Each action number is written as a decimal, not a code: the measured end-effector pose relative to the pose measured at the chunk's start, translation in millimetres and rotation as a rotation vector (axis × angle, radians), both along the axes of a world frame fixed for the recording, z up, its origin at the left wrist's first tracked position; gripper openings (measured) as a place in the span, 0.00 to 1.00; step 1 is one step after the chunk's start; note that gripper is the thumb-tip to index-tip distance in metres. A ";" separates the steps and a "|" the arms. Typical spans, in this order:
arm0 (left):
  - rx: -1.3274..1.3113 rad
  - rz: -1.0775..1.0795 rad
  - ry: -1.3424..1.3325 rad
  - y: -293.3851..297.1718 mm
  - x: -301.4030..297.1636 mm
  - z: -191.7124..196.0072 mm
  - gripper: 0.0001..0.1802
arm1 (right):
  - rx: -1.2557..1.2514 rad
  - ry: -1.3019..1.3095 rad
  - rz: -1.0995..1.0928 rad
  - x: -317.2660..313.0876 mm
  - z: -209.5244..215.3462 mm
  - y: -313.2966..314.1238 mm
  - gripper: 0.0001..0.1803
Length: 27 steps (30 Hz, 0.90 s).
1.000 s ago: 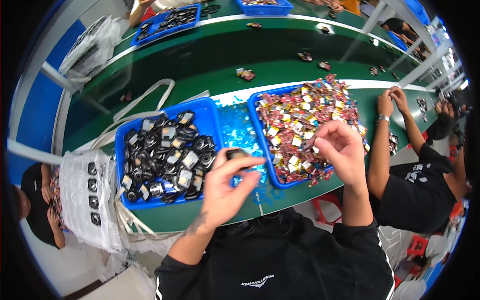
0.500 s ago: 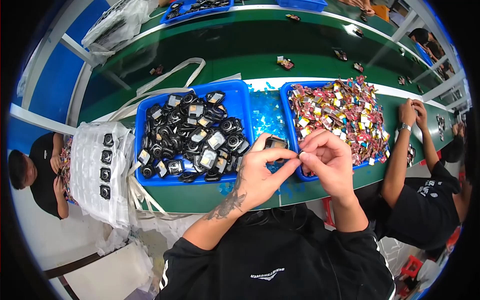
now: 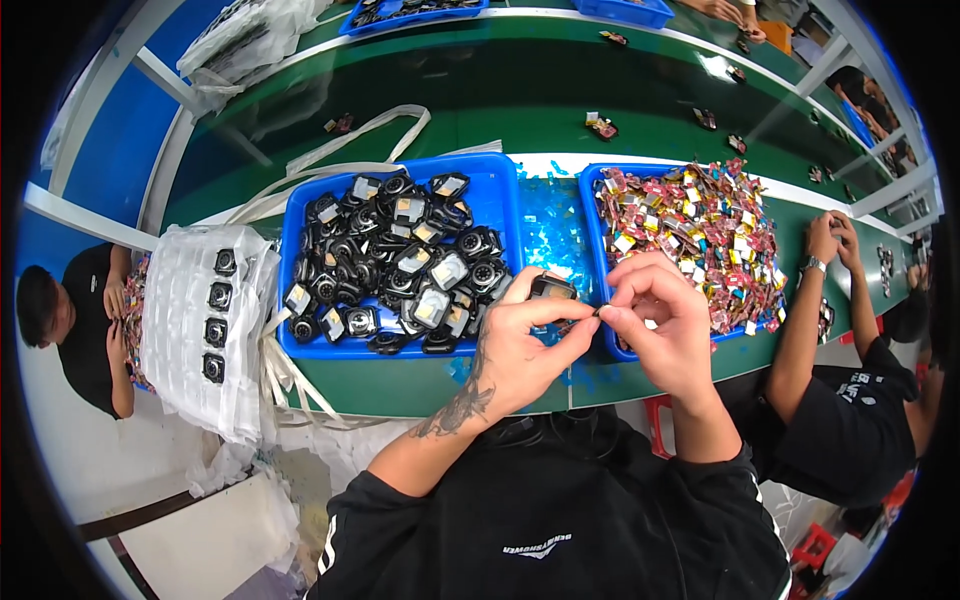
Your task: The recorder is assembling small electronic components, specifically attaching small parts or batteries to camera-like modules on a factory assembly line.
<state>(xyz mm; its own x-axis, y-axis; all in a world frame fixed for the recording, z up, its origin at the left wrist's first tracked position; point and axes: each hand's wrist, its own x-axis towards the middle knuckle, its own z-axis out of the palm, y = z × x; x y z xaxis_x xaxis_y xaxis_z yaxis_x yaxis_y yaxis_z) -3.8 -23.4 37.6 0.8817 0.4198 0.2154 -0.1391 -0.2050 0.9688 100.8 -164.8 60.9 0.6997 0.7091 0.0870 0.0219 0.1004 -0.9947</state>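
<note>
My left hand (image 3: 520, 350) is closed around a black smartwatch case (image 3: 553, 288), whose squarish open face shows above the fingers. Its thumb and forefinger meet the fingertips of my right hand (image 3: 660, 315) at a tiny dark piece (image 3: 598, 312), too small to name. The right fingers are pinched together there. To the left, a blue tray (image 3: 512, 230) holds a heap of black watch cases (image 3: 410, 265). Beyond my right hand, another blue tray (image 3: 598, 235) is piled with small red, yellow and white electronic parts (image 3: 700, 235).
Blue film scraps (image 3: 548, 235) lie between the trays. A white blister sheet (image 3: 180, 330) with several watch cases stands at the left, beside white straps (image 3: 285, 375). Small assemblies (image 3: 601, 125) sit on the green conveyor (image 3: 470, 110). Co-workers sit at both sides, one with raised hands (image 3: 835, 240).
The view has shifted a little, so trays and table appear slightly further right. My hands keep nearly the same pose, still meeting at the tiny piece.
</note>
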 end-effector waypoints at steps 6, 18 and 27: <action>-0.010 0.029 -0.003 6.4 -4.1 -9.4 0.06 | -0.176 -0.760 -0.130 -16.1 -0.6 6.5 0.09; -0.420 -0.038 0.049 15.7 -11.7 -18.7 0.05 | -0.436 -0.690 -0.036 -0.5 0.5 13.8 0.14; -0.689 -0.178 0.004 12.3 -10.8 -16.5 0.19 | 0.149 0.056 0.039 2.0 -17.6 -4.2 0.07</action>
